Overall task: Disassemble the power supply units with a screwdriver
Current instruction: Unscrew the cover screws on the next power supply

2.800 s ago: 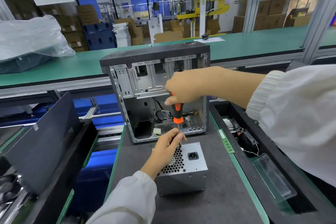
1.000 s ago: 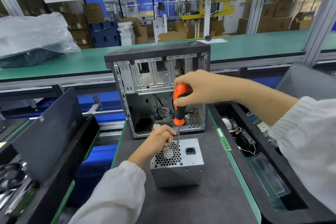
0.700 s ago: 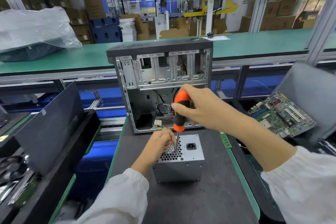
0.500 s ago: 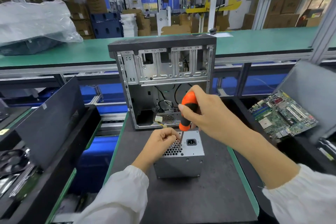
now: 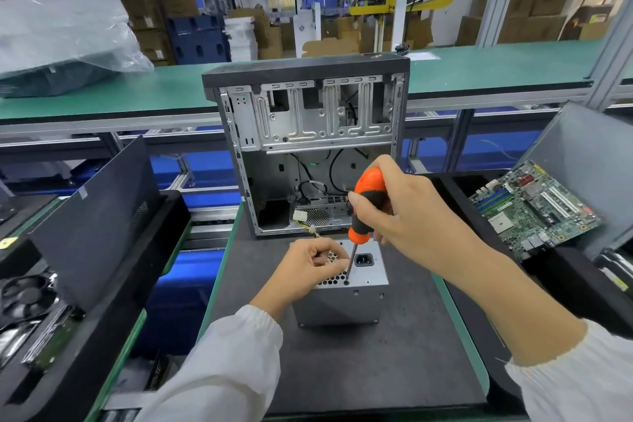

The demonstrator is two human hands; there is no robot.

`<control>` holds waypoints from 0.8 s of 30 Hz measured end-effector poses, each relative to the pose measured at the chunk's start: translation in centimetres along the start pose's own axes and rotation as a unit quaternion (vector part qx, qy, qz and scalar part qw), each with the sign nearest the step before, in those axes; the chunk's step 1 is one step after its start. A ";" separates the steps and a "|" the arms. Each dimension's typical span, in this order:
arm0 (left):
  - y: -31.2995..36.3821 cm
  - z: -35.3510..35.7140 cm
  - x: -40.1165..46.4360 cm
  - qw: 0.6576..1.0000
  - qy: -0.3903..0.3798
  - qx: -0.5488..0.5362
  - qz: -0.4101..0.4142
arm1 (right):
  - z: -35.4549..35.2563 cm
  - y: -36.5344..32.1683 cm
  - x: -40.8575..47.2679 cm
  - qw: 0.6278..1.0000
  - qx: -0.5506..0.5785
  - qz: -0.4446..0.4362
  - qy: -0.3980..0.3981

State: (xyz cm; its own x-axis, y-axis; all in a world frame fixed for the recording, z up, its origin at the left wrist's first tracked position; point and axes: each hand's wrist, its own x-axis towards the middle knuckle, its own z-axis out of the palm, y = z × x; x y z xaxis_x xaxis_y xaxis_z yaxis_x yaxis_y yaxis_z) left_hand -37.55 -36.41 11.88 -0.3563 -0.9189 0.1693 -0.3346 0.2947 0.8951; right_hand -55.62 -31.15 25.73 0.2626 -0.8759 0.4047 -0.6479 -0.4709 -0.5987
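Note:
A silver power supply unit (image 5: 342,305) stands on the dark mat (image 5: 359,363), its honeycomb grille and power socket facing up. My right hand (image 5: 404,216) grips the orange and black handle of a screwdriver (image 5: 366,202); its tip sits at the grille's near edge. My left hand (image 5: 308,267) rests on the top left of the unit with its fingers curled, thumb and fingertips close beside the shaft. Whether they pinch anything I cannot see.
An open, stripped computer case (image 5: 308,147) stands upright just behind the unit. A black bin (image 5: 565,277) on the right holds a green motherboard (image 5: 534,205). On the left a dark side panel (image 5: 96,223) leans over a bin with fans (image 5: 24,295).
The screwdriver has come down and toward me, from the far side of the grille to its near edge. My right arm has dropped lower. My left hand stays on the unit.

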 end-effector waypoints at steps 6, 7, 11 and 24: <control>0.2 0.0 0.0 1.000 -0.002 0.003 -0.001 | 0.1 0.1 -0.1 1.000 0.006 0.011 0.000; 0.2 0.0 -0.1 1.000 -0.003 0.003 -0.003 | 0.1 0.1 -0.1 1.000 0.008 0.012 0.001; 0.1 0.1 -0.1 1.000 -0.005 -0.001 -0.003 | 0.5 -0.1 -0.1 1.000 -0.008 0.002 0.010; 0.4 0.2 -0.6 0.999 -0.015 -0.038 -0.005 | 2.0 -1.1 -0.9 0.990 -0.079 -0.096 0.074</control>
State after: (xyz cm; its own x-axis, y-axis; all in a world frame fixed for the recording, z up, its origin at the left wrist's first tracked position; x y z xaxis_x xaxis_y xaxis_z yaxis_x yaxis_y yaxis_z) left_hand -37.68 -35.65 12.07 -0.3805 -0.9127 0.1490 -0.2712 0.2642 0.9256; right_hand -53.77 -30.03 24.61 0.2918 -0.7422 0.6033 -0.7032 -0.5940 -0.3907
